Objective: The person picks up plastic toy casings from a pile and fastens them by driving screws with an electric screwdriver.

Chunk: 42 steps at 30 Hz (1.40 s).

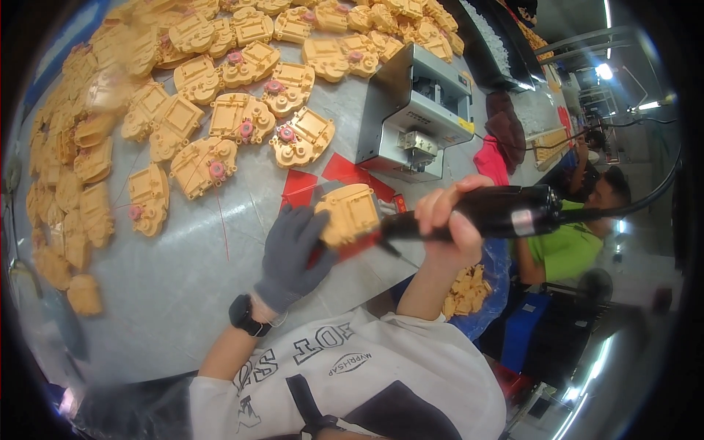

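Note:
My left hand, in a grey glove, is closed on the near-left side of a yellow plastic housing, holding it over the table. My bare right hand wraps round a black electric screwdriver with a cable at its back end. The tool lies nearly level, its front end pointing at the right side of the housing. Whether its tip touches the housing I cannot tell. Red flat pieces lie on the table just beyond my left hand.
Many yellow housings, several with pink round parts, cover the grey table's far and left sides. A grey box-shaped machine stands beyond my right hand. Pink cloth, a blue bag of yellow pieces and a person in green are rightward.

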Tool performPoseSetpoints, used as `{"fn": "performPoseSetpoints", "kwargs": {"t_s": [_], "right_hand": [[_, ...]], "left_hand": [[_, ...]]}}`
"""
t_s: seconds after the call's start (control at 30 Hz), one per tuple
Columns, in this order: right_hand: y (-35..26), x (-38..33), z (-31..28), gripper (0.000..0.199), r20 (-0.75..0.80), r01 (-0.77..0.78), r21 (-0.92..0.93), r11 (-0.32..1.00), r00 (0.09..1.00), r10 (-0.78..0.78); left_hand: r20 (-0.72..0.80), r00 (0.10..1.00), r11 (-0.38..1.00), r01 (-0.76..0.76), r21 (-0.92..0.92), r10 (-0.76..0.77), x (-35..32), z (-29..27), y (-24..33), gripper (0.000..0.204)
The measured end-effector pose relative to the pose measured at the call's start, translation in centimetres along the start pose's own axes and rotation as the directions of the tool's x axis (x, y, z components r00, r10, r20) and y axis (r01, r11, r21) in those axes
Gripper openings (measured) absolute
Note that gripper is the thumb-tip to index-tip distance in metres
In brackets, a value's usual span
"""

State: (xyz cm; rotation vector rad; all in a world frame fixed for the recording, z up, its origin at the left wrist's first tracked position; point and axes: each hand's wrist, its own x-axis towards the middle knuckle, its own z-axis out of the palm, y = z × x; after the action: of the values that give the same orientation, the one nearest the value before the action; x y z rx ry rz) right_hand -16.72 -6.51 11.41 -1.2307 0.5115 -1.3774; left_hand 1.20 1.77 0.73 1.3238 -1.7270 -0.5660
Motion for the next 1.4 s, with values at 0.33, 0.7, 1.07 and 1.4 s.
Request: {"fn": "performPoseSetpoints", "kwargs": {"t_s": [0.33,0.7,1.07,1.4], "right_hand": [[0.2,0.0,0.8,0.039,-0.029,0.043,-0.018,0.999,0.999,-0.043],[-0.2,-0.2,0.7,0.041,0.018,0.049,-0.03,0.998,0.999,-0.049],[0.0,-1.1,3.0,0.04,0.294,-0.026,0.229,0.973,0.955,-0.044],[0.2,-1.1,3.6,0.04,0.248,-0.035,0.234,0.972,0.968,-0.025]], "left_hand": [[0.005,1.0,1.0,0.004,-0.003,-0.004,0.0,-0.1,0.0,0.058],[0.002,1.0,0.997,0.016,-0.072,-0.016,0.1,0.0,-0.1,0.057],[-0.185,0.974,0.99,-0.116,0.085,0.13,-1.3,-0.1,0.5,0.04],[-0.179,0.97,0.986,-0.155,0.061,0.163,-1.5,-0.2,0.2,0.028]]}}
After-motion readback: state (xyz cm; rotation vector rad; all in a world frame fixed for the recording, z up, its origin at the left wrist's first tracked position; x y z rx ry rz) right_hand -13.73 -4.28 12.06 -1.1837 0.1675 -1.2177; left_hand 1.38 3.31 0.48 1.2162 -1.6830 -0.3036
